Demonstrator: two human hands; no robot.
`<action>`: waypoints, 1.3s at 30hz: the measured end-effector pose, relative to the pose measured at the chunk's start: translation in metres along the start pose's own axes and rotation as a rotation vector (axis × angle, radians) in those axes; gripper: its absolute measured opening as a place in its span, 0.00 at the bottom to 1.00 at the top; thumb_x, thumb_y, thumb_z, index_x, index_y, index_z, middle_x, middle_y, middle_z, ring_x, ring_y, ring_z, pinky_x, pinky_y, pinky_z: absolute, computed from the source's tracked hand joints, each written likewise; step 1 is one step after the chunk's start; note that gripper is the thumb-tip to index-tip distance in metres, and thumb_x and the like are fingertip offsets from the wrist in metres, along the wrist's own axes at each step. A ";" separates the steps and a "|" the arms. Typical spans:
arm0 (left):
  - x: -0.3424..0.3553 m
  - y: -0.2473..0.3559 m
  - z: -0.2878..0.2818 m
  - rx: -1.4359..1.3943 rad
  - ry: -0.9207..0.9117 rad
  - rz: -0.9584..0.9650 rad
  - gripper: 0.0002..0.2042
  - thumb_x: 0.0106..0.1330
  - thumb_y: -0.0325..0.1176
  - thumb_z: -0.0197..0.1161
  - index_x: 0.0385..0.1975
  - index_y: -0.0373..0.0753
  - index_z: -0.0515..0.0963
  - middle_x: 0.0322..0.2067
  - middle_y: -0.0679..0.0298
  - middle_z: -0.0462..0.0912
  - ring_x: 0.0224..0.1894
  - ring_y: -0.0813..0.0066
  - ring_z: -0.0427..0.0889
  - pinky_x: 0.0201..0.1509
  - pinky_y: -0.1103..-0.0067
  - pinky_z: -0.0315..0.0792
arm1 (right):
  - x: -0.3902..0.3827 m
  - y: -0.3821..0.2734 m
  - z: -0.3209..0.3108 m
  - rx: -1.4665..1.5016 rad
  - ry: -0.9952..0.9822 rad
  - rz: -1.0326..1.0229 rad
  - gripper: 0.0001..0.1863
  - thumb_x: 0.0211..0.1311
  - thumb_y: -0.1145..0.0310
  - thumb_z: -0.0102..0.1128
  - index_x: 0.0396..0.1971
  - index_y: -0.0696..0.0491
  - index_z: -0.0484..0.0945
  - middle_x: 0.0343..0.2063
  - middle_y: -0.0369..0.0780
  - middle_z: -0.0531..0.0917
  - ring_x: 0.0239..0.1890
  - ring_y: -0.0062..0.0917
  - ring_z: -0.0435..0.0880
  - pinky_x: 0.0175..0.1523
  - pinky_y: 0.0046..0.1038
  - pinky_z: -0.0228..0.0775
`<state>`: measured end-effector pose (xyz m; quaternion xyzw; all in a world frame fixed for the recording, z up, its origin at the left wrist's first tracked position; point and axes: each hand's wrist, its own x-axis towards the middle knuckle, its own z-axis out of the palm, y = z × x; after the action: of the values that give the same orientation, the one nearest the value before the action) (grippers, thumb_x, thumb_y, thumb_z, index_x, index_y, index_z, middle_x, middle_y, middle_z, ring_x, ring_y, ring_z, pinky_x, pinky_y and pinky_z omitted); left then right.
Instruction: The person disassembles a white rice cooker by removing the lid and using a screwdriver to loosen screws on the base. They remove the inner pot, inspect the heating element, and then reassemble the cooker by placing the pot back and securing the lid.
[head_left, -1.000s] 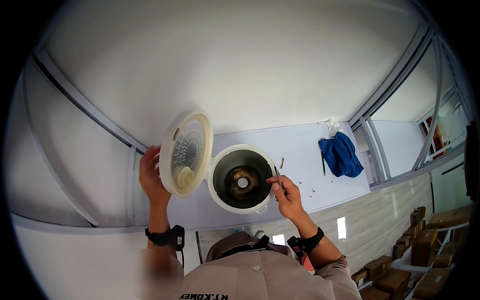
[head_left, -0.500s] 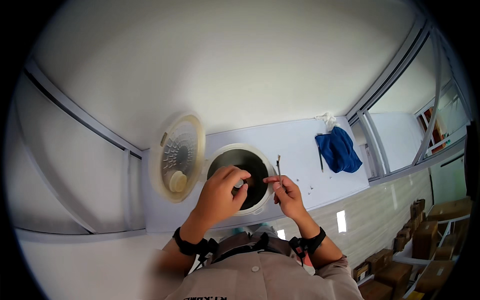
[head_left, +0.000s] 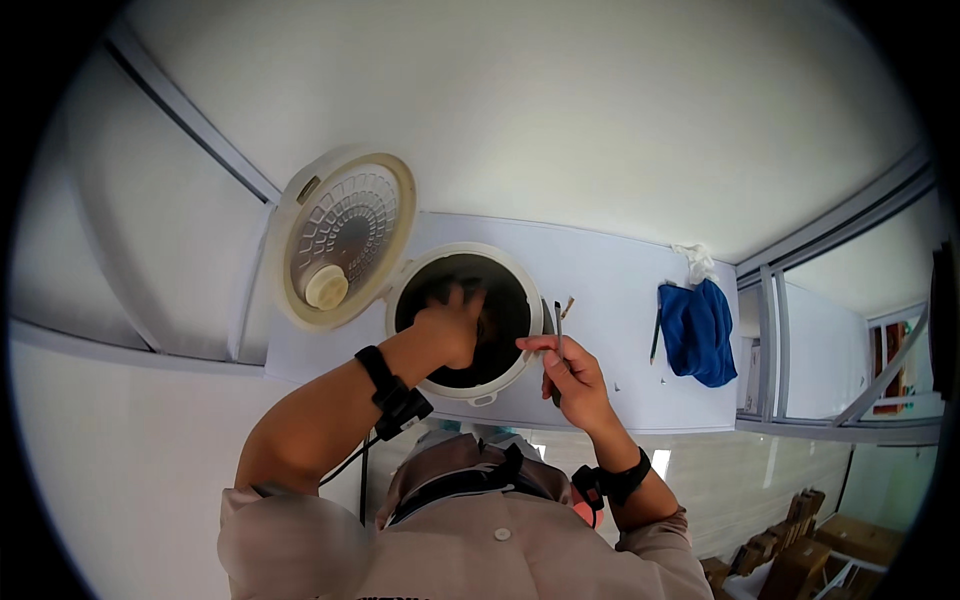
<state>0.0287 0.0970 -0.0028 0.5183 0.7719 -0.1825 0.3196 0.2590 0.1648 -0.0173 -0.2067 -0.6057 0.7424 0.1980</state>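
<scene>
An open rice cooker (head_left: 520, 270) with a white rim and a dark interior stands in front of me. My left hand (head_left: 448, 330) reaches down into it with its fingers apart. The fingertips are dim, and what they touch inside cannot be made out. Just right of the cooker's rim, my right hand (head_left: 575, 380) is closed around a slim, metal-shafted screwdriver (head_left: 558, 325), held upright with its index finger pointing toward the cooker. Part of a small brush (head_left: 568, 307) shows on the table just beyond the screwdriver tip.
The cooker's hinged lid (head_left: 400, 190) stands raised at the left, a round cream cap (head_left: 327, 288) on its inner side. Farther right on the white table (head_left: 610, 290) lie a blue cloth (head_left: 697, 330), a dark pencil-like stick (head_left: 656, 335), crumpled white tissue (head_left: 695, 262) and small bits, possibly screws (head_left: 617, 387).
My left hand has gone from a curled grip above the cooker's opening to reaching deeper inside, fingers spread. My right hand stays beside the rim with the screwdriver. The view has shifted.
</scene>
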 end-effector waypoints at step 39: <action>0.008 -0.008 -0.015 -0.144 -0.058 0.071 0.56 0.47 0.41 0.79 0.76 0.38 0.50 0.67 0.34 0.65 0.60 0.41 0.79 0.63 0.62 0.77 | 0.018 -0.007 -0.017 -0.061 -0.150 0.050 0.15 0.81 0.63 0.48 0.52 0.53 0.82 0.45 0.31 0.86 0.26 0.12 0.71 0.33 0.19 0.68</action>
<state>0.0146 0.1090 0.0022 0.5155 0.7547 -0.1300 0.3845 0.2532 0.1901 -0.0150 -0.1714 -0.6357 0.7419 0.1269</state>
